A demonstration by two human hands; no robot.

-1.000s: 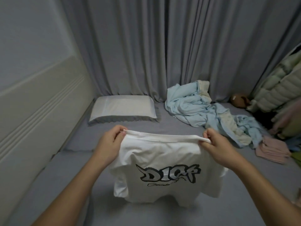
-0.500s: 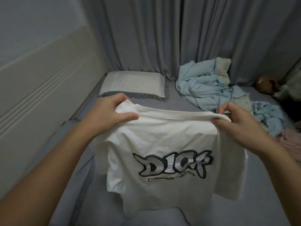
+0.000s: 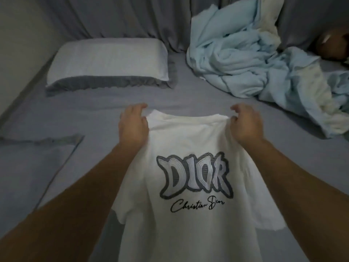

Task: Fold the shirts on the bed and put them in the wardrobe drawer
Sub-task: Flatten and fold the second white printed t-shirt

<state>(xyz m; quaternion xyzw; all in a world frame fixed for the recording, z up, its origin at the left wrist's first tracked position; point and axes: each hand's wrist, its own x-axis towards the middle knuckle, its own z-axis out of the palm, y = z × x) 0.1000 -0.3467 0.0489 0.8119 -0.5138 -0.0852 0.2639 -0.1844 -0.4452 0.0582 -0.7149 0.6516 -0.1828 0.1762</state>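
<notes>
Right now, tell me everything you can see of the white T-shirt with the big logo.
The white T-shirt looks like soft cotton, short-sleeved, unfolded, printed side up. It carries grey outlined block letters with a black script line beneath. The left hand and right hand grip it near its top edge, one at each shoulder, over the grey bed sheet. Its lower part runs out of frame, so the hem is unseen. Whether it lies flat on the bed cannot be told.
</notes>
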